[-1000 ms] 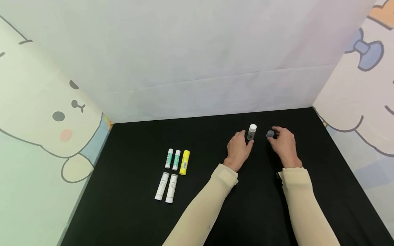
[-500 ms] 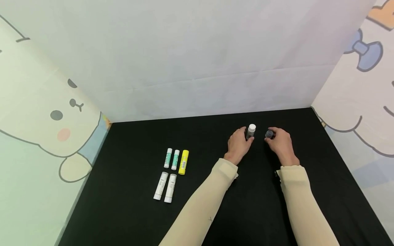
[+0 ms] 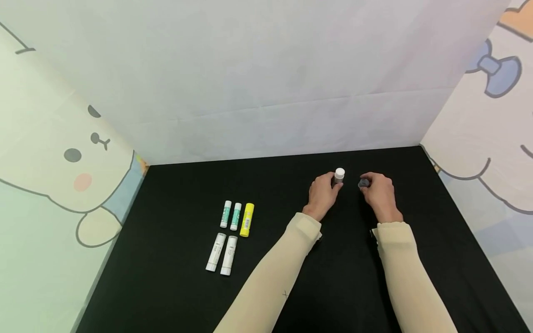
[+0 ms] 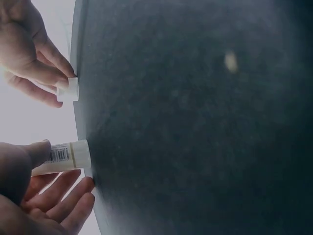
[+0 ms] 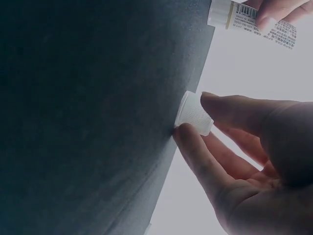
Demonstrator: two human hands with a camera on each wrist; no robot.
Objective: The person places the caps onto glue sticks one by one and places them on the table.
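In the head view a glue stick with a white top [image 3: 339,174] stands upright on the black table. My left hand [image 3: 321,196] holds it low down, thumb on one side and fingers on the other. Its barcode label shows beside the thumb in the left wrist view, where the glue stick [image 4: 66,155] meets the dark surface. To the right, my right hand [image 3: 381,196] pinches a small translucent ribbed cap [image 5: 193,115] between thumb and fingertip. The cap touches the table, apart from the glue stick.
Left of my arms lie two green-and-white glue sticks [image 3: 226,214], a yellow glue stick [image 3: 247,220] and two larger white glue sticks [image 3: 215,252]. A pale cloth wall [image 3: 258,134] rises along the back edge of the black table [image 3: 166,240].
My left fingers have closed in around the glue stick, hiding its lower part. My right fingers have closed on the cap. The view has shifted slightly.
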